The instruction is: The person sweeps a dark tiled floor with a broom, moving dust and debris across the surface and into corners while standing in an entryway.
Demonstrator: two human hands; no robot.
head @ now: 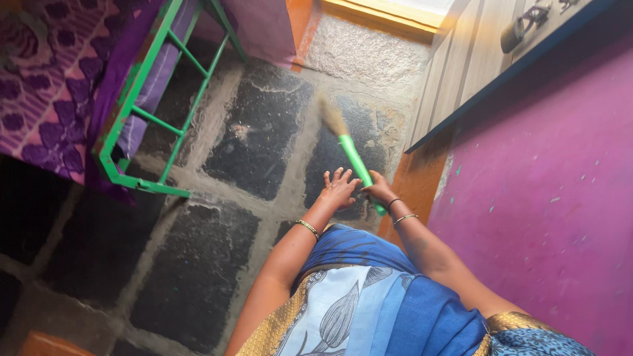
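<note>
Broom [351,153]: green handle slanting up and away from the hands, bristles low over the dusty stone floor [250,142].
Right hand [380,191]: fist closed around the handle's lower end.
Left hand [338,188]: fingers spread, palm beside the handle, holding nothing.
Risk: one-handed grip may let the handle twist; a wide stroke could knock the green bed frame [142,115] left of the hands.
</note>
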